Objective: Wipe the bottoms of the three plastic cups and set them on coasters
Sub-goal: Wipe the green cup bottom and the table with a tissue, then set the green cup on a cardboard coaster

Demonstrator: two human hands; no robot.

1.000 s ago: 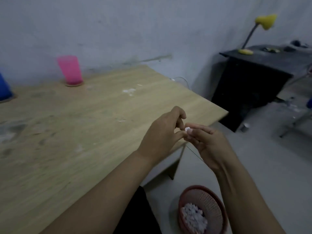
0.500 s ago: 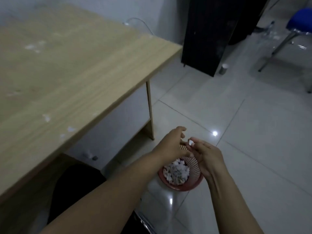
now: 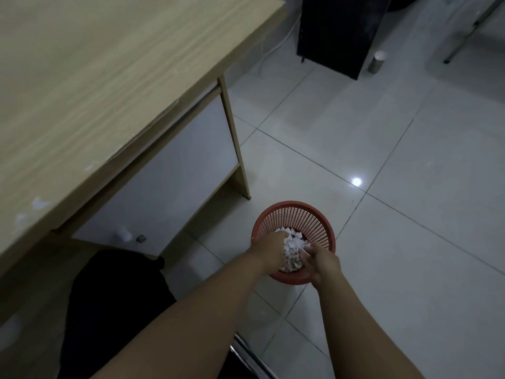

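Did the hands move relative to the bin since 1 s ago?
Yes. Both the left hand and right hand went down from table-edge height to the red bin, now at its paper scraps.

Fingers [image 3: 282, 243] hidden among paper scraps [image 3: 293, 246]

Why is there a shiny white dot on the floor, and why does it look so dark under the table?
Head view: the dot is glare, likely a lamp mirrored in the glossy floor tiles; the wooden table shades the space beneath; the room is dim overall.

Crumpled white tissue scraps [image 3: 294, 245] lie heaped in a red mesh basket [image 3: 314, 218], between the left hand [image 3: 269, 251] and right hand [image 3: 322, 262], touching both.
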